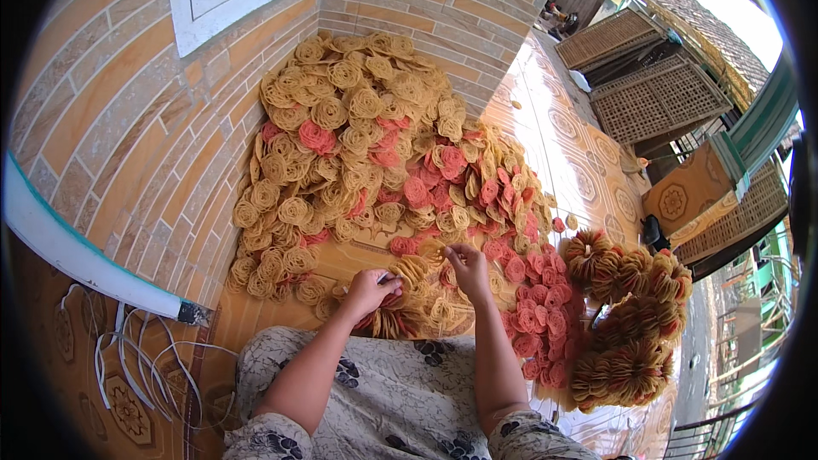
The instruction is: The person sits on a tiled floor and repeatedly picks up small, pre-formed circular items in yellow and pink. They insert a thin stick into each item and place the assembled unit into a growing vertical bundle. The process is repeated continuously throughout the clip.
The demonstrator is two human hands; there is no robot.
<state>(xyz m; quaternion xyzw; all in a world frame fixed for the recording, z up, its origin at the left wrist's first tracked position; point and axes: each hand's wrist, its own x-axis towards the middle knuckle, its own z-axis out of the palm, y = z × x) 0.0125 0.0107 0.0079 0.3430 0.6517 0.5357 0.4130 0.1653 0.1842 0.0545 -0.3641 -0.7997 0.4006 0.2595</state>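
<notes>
Tiled floor [615, 201] lies crowded — lacy discs [345, 75], white straps [122, 345].

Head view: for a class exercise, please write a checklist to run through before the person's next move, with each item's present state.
1. Left hand at the fanned tan discs: ok.
2. Right hand close by, on their other side: ok.
3. Firm pinch by the right hand: cannot tell, fingertips too small.
4. Loose pile sorted by colour: not ok, pink discs lie among tan.
5. Ruffled bundles apart from both hands: ok, over to the right.
</notes>
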